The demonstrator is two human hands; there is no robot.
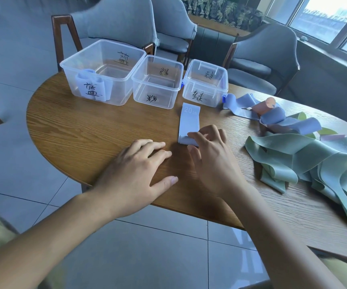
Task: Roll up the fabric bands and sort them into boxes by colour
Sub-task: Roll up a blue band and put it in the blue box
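Note:
A light blue fabric band [189,122] marked "20" lies flat on the wooden table [80,130], its near end partly rolled. My right hand [210,151] has its fingertips on that rolled end. My left hand [141,167] rests flat on the table to the left, holding nothing. Three clear plastic boxes with handwritten labels stand at the back: the left box [97,57] holds rolled blue bands [89,74], the middle box [158,80] and the right box [206,82] look empty.
A loose heap of bands lies at the right: blue [276,117], pink [265,105] and green [306,161] ones, tangled together. Grey upholstered chairs [116,19] stand behind the table. The table's rounded edge runs close to my forearms.

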